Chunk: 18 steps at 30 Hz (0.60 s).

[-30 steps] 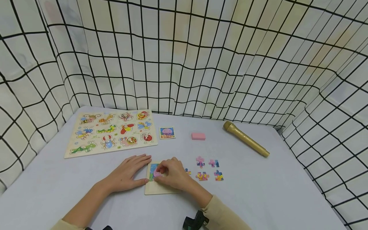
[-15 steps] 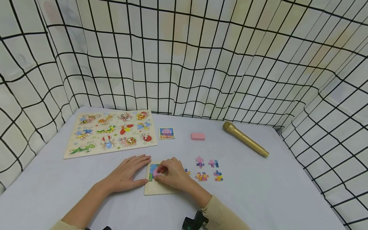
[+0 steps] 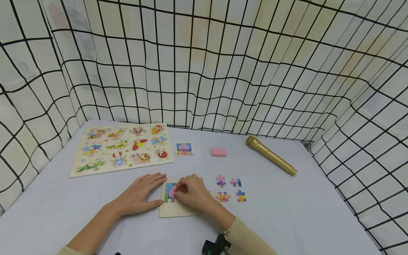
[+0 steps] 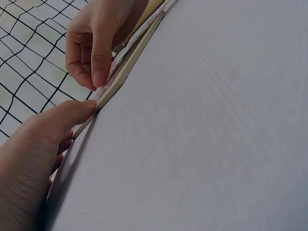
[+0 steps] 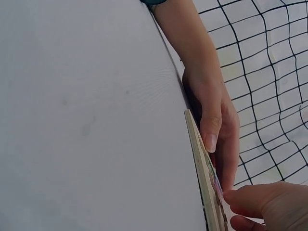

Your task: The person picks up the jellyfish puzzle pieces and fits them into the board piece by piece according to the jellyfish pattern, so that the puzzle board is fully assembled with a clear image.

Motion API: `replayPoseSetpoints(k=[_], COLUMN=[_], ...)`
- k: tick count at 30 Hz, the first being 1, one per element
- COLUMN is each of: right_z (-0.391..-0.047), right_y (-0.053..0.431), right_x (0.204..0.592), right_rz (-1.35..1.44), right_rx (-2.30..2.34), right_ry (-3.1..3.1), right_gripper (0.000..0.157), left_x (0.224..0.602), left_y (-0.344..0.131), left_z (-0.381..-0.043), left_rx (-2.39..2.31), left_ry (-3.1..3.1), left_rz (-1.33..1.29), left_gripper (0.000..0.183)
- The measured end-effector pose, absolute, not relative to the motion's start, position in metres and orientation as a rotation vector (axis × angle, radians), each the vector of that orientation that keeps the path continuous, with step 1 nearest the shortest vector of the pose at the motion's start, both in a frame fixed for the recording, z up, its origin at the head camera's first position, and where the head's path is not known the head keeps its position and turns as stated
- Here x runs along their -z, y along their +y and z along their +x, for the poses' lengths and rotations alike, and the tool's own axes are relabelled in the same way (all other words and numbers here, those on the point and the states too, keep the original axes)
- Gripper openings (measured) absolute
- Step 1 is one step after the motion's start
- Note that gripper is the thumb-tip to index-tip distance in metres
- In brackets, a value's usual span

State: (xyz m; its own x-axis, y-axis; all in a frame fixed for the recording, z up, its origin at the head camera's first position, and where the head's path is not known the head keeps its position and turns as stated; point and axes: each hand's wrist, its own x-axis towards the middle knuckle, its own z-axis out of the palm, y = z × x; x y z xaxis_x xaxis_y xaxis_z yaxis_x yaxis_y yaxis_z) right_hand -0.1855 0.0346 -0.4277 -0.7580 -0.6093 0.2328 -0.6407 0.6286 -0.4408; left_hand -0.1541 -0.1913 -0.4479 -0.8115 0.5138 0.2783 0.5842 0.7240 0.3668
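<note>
My left hand (image 3: 140, 194) lies with its fingers spread on the white table, thumb and index fingertips at the left edge of a small wooden puzzle board (image 3: 175, 211). In the left wrist view the thumb (image 4: 72, 114) touches the board's rim. The fingers of my right hand (image 3: 194, 193) are curled over the board, thumb and index pinching at a pink jigsaw piece (image 3: 172, 191) in the picture area. The hand covers part of that piece. Blue and green pieces fill the board's left side. Loose jigsaw pieces (image 3: 223, 197) lie to the right of the hand.
A large insect peg puzzle (image 3: 121, 150) lies at the back left. Behind the hands are a small picture card (image 3: 183, 148) and a pink block (image 3: 218, 152). A gold microphone (image 3: 271, 155) lies back right. Black netting (image 3: 210, 71) encloses the table's far sides.
My right fingers have shifted slightly rightward on the board, so more of the pink piece, including its lower part, shows. The left hand has stayed in place at the board's edge.
</note>
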Motion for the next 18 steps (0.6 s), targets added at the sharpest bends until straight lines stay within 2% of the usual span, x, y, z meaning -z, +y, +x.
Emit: replayPoseSetpoints(k=[6, 18], right_z=[-0.187, -0.197], right_y=[0.042, 0.069], right_x=[0.423, 0.419], right_rz=[1.051, 0.919], right_rx=[-0.791, -0.864], right_ry=[-2.777, -2.803], right_gripper=[0.004, 0.004], left_x=[0.448, 0.445], left_y=[-0.191, -0.189], left_z=[-0.153, -0.151], left_rx=[0.662, 0.648], left_ry=[-2.78, -2.836], left_rz=[-0.879, -0.867], left_gripper=[0.069, 0.074])
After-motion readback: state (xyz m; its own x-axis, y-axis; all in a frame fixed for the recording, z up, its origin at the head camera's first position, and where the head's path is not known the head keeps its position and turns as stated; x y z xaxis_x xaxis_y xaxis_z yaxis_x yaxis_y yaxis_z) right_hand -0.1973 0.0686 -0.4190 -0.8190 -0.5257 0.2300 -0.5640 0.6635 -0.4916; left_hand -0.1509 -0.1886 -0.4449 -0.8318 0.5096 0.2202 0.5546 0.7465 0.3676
